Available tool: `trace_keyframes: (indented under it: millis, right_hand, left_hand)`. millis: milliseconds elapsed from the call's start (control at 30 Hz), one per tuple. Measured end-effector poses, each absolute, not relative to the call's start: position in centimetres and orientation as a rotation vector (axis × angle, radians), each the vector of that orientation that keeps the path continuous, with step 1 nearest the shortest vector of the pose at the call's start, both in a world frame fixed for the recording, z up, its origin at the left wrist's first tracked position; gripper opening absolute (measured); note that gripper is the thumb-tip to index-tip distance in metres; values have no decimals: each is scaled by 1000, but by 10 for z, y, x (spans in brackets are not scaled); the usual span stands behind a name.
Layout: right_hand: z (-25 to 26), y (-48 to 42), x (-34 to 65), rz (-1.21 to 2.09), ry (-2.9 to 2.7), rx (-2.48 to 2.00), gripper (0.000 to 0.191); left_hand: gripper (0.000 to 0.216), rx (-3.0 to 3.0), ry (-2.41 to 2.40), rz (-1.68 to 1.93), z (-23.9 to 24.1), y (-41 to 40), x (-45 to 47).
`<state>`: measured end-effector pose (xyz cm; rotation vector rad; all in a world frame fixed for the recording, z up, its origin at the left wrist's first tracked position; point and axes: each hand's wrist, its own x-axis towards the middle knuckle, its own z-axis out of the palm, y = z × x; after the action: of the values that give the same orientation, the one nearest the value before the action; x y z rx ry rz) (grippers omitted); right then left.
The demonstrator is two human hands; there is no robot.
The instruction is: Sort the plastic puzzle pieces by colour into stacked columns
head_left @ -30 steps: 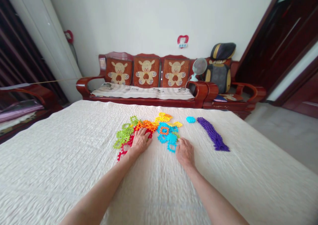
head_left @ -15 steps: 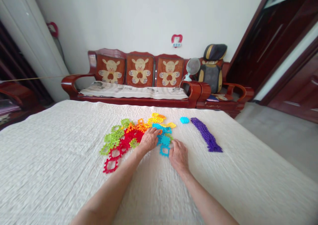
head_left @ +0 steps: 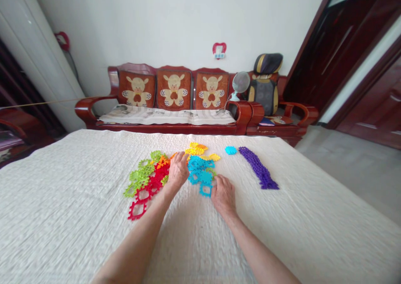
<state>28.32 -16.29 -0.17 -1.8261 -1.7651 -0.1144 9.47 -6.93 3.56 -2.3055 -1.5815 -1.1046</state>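
Note:
A heap of flat plastic interlocking pieces lies on a cream quilted cover [head_left: 62, 217]. Green pieces [head_left: 141, 176] and red pieces [head_left: 147, 191] are at the left, orange and yellow pieces [head_left: 197, 149] at the back, blue pieces [head_left: 200, 173] in the middle. My left hand [head_left: 178, 170] lies flat, fingers out, on the orange pieces between the red and blue ones. My right hand [head_left: 223, 194] rests just right of the blue pieces, fingers curled at their edge; what they pinch is hidden. A row of purple pieces [head_left: 258, 168] lies to the right, a single blue piece [head_left: 231, 150] beside it.
Behind the cover stands a dark red wooden sofa [head_left: 175, 104] with bear-print cushions. A small fan [head_left: 240, 83] and a massage cushion [head_left: 266, 83] are on a wooden chair to its right. Dark wooden doors [head_left: 360, 58] are at the right, another wooden seat [head_left: 12, 129] at the left.
My left hand slid from the red and orange pieces toward the blue ones, then back up onto the orange ones. My right hand stayed at the blue pieces' edge. The camera turned slightly right.

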Motion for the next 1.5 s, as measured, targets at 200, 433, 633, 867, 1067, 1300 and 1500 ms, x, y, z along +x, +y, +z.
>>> trace_keyframes:
  millis: [200, 433, 633, 867, 1067, 1300, 1500]
  right_hand:
    - [2, -166, 284, -62, -1777, -1801, 39]
    - [-6, -164, 289, -22, -1732, -1702, 42]
    - [-14, -157, 298, 6, -1672, -1556, 44]
    - [13, -90, 341, 123, -1883, -1331, 41]
    - [11, -71, 348, 133, -2048, -1357, 36]
    - [1, -73, 348, 159, -2033, -1371, 24]
    - [2, -73, 352, 197, -1848, -1314, 27]
  left_hand:
    - [35, -2535, -1405, -1140, 15, -54, 125]
    - [27, -2420, -1335, -1213, -5, -47, 128]
    - [26, -2393, -1332, -1275, -8, -47, 130]
    - [27, -2397, -1367, -1285, -6, -48, 132]
    - [29, -2403, -1387, -1220, -8, -48, 132]
    - [28, -2376, -1396, -1198, -4, -49, 132]
    - [29, -2381, -1388, -1157, -4, -48, 130]
